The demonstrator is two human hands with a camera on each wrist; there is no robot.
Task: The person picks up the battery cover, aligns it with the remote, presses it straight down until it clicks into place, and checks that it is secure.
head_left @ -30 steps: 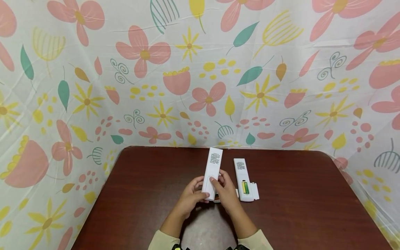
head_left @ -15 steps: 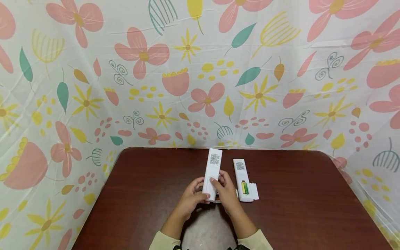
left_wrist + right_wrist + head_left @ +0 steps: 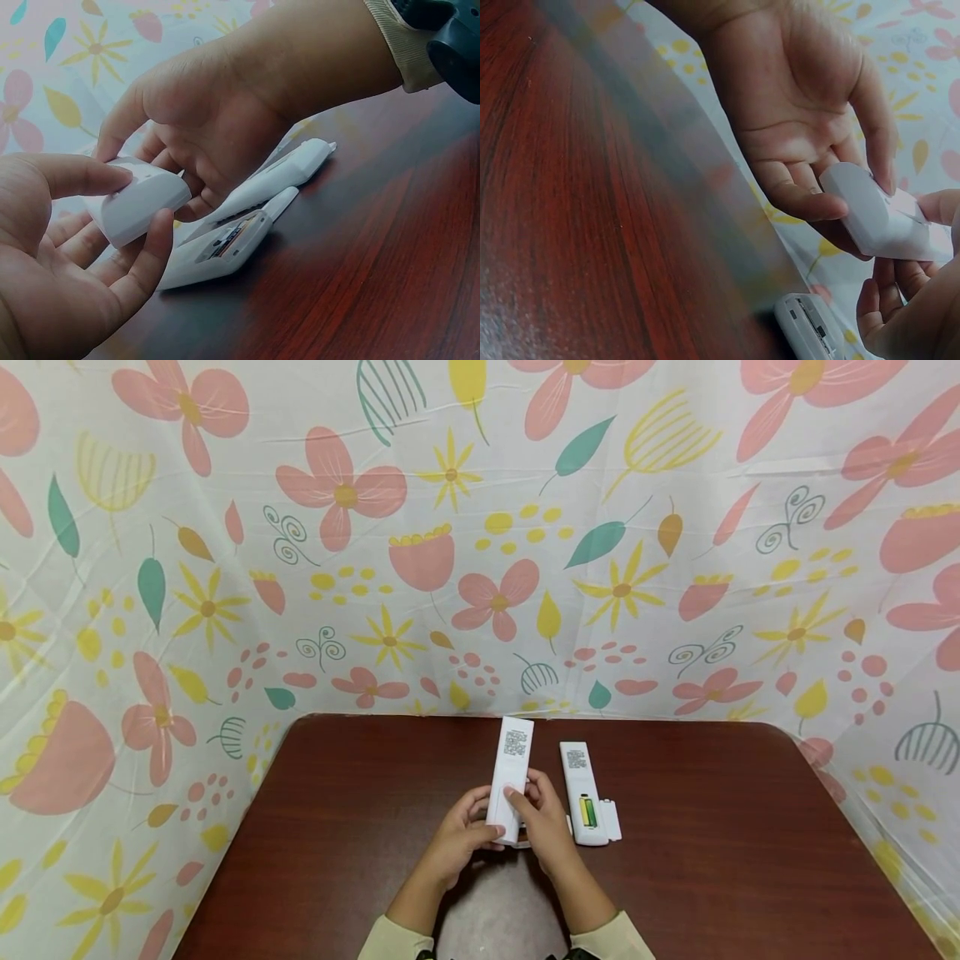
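Both hands hold a white remote control (image 3: 514,752) raised over the table, back side up, a printed label at its far end. My left hand (image 3: 452,842) grips its near end, thumb on top, as the left wrist view also shows. My right hand (image 3: 550,831) holds its right side, with the thumb on the back near the battery cover (image 3: 501,814) and the fingers partly hidden underneath. Below the hands lies a second white remote (image 3: 214,255) with its battery compartment uncovered; the head view shows little of it.
Right of the hands, a third white remote (image 3: 576,772) lies on the dark red-brown table (image 3: 712,827). Yellow and green show in its uncovered battery compartment (image 3: 588,811). A white battery cover (image 3: 611,820) sits beside it. A flower-patterned cloth (image 3: 465,560) stands behind the table.
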